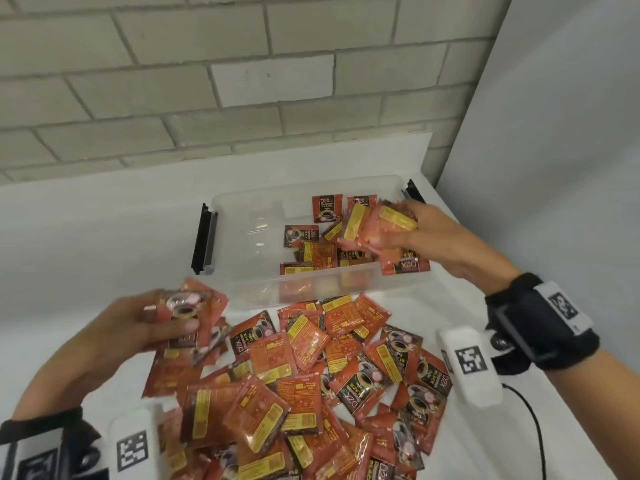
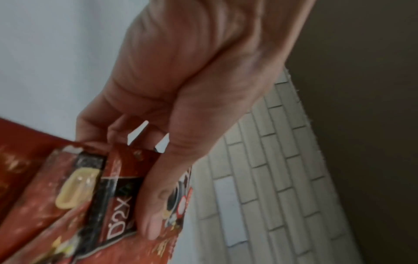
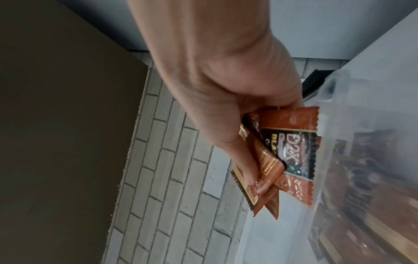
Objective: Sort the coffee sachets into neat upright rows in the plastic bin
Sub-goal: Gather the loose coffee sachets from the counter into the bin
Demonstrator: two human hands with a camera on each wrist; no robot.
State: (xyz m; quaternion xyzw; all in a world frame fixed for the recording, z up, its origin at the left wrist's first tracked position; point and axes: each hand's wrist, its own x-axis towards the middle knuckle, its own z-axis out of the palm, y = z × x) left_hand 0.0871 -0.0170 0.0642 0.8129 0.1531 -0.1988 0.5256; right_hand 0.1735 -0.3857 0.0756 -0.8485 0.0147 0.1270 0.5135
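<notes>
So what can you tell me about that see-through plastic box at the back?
The plastic bin is a clear, shallow rectangular tub with no lid on, standing level on the white table before a brick wall. Black latches hang at both short ends. Its left part shows bare bottom; loose coffee sachets lie jumbled on the right, two propped against the far wall. The right hand holds more sachets above it.

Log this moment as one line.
left hand: holds sachets | right hand: holds bunch over bin | pile: on table

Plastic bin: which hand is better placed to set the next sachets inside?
Right. The right hand holds its bunch of sachets directly over the plastic bin, whereas the left hand grips its sachets over the loose pile, outside the bin.
</notes>
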